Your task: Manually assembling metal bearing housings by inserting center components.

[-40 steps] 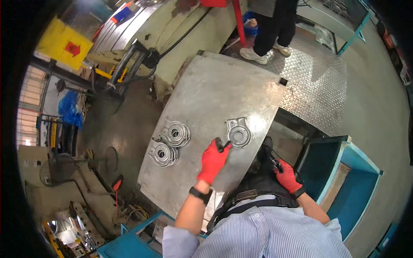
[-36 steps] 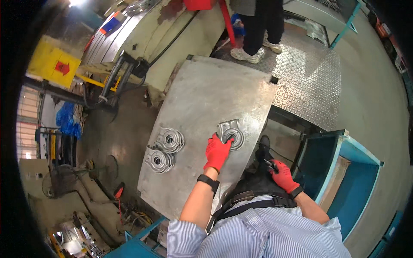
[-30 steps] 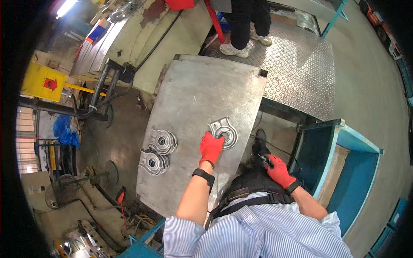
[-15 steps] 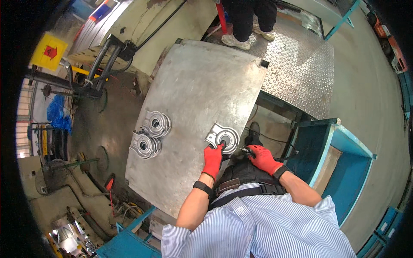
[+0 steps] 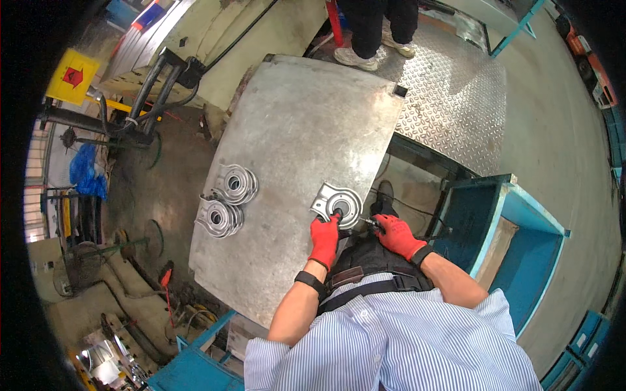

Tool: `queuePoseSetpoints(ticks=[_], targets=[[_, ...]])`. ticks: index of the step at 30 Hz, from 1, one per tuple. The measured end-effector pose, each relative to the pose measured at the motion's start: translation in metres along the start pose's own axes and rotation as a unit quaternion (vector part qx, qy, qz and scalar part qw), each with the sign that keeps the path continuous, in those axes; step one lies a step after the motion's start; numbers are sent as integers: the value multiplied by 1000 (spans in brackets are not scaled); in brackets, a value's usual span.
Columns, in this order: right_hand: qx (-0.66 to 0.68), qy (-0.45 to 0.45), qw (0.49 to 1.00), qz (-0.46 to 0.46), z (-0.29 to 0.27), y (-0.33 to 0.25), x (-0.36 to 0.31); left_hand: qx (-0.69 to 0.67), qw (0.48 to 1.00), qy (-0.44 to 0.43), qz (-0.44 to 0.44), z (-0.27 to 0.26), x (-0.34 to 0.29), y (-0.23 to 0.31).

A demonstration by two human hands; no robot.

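Observation:
My left hand (image 5: 324, 238), in a red glove with dark fingertips, grips the near left side of a stamped metal bracket (image 5: 353, 201) with a round ring and a flat tab. Its fingers reach to the ring's central hole. The bracket is at the right edge of the metal table (image 5: 293, 124). In my right hand (image 5: 399, 237), also red-gloved, is a slim hand tool with a thin metal tip (image 5: 366, 220). That tip points at the bracket's right rim; whether it touches I cannot tell. Two stacks of like brackets, a farther stack (image 5: 249, 184) and a nearer stack (image 5: 233, 221), lie at the table's left.
A blue metal bin (image 5: 531, 205) stands to my right. Beyond the table, another person's legs (image 5: 363, 29) stand on a diamond-plate platform (image 5: 450, 98). A black jointed arm with a yellow sign (image 5: 72, 76) is at the far left.
The tool tip has tilted slightly away from me along the bracket's right rim. Both hands keep their grip, and the stacks stay in place. The view has shifted slightly.

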State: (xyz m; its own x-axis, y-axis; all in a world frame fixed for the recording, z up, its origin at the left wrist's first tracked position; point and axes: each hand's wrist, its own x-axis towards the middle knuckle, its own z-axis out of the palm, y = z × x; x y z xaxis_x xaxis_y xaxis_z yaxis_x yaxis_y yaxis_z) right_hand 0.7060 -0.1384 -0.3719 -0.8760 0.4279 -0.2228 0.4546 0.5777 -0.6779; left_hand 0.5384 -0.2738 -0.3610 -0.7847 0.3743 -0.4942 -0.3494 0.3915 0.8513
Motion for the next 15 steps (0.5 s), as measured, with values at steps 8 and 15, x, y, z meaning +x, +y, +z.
queuePoseSetpoints(ticks=[8,15], targets=[[-12,-6,1000,11,3,-3,1,61,998,30,-9,-4,8,-13],[-1,-19,1000,10,1,0,2,59,998,16,7,-1,1,2]])
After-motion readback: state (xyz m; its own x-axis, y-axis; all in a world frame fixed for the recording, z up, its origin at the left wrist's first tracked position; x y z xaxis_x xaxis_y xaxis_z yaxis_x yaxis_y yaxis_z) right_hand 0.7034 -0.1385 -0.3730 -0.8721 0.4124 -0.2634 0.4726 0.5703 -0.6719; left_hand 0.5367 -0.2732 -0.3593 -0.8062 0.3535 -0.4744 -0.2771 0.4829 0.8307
